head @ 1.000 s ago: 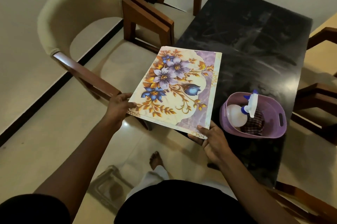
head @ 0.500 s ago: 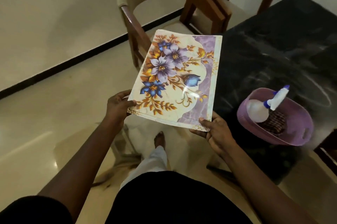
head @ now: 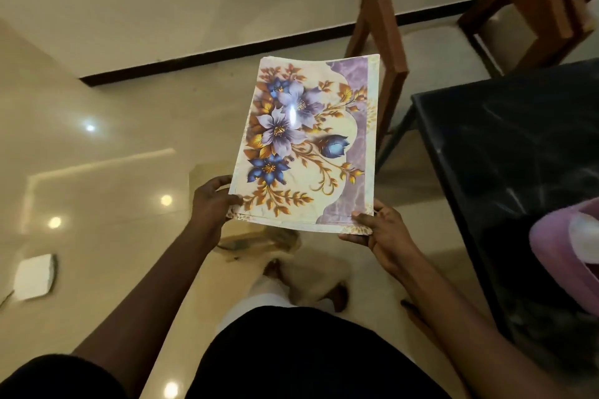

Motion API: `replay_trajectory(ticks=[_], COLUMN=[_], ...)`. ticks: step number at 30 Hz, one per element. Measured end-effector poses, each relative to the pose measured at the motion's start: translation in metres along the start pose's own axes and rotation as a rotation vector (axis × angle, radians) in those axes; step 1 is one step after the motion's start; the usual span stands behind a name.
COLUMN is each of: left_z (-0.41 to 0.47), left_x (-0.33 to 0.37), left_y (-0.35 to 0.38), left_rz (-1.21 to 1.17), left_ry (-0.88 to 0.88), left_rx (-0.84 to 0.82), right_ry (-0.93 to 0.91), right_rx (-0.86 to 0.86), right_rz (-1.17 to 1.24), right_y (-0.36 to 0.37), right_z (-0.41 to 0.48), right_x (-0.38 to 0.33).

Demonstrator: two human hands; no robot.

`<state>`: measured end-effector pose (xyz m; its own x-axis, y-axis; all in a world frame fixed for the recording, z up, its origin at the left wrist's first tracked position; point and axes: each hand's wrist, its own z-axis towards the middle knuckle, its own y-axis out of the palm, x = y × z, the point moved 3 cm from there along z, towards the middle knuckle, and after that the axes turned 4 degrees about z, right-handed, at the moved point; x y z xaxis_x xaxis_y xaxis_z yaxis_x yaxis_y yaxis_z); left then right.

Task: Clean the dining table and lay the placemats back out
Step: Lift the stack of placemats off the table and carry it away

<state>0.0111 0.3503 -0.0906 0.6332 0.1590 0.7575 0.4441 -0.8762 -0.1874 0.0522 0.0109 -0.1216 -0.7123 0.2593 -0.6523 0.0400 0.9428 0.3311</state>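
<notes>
A stack of floral placemats (head: 308, 145), cream with purple and blue flowers and gold leaves, is held out flat in front of me over the floor. My left hand (head: 210, 204) grips its near left corner and my right hand (head: 382, 236) grips its near right corner. The black dining table (head: 518, 145) is to the right, its corner beside the stack. A purple basket (head: 557, 256) stands on the table at the right edge of view, mostly cut off.
Two cream chairs with brown wooden frames (head: 385, 41) stand beyond the placemats beside the table. The glossy beige floor (head: 113, 139) spreads to the left, with a white flat object (head: 34, 275) lying on it. A dark skirting line runs along the wall.
The view has swung left and away from the table, so the table and basket now sit at the right edge. The placemats stay in both hands, now over the floor.
</notes>
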Motion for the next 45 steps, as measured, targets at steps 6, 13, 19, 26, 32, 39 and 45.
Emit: replay_trajectory(ticks=[6, 13, 19, 26, 32, 39, 45], left_z=[0.013, 0.059, 0.108, 0.150, 0.168, 0.176, 0.177], left_x=[-0.040, -0.077, -0.114, -0.147, -0.177, -0.196, -0.209], left_y=[-0.076, -0.143, -0.180, -0.190, -0.196, -0.201, -0.203], left_rz=[-0.085, -0.130, -0.170, -0.129, -0.094, -0.036, -0.031], left_ry=[-0.094, -0.181, -0.268, -0.345, -0.416, -0.455, -0.538], left_rx=[0.110, 0.150, 0.148, 0.136, 0.140, 0.126, 0.085], right_ry=[0.077, 0.169, 0.242, 0.303, 0.362, 0.424, 0.445], right_rx=[-0.047, -0.008, 0.053, 0.128, 0.175, 0.253, 0.334], right_rz=[-0.137, -0.223, -0.275, -0.381, -0.435, -0.543, -0.612], right_y=[0.065, 0.134, 0.167, 0.180, 0.182, 0.173, 0.168], right_z=[0.031, 0.080, 0.125, 0.161, 0.177, 0.192, 0.193], right_x=[0.038, 0.096, 0.145, 0.183, 0.202, 0.225, 0.235])
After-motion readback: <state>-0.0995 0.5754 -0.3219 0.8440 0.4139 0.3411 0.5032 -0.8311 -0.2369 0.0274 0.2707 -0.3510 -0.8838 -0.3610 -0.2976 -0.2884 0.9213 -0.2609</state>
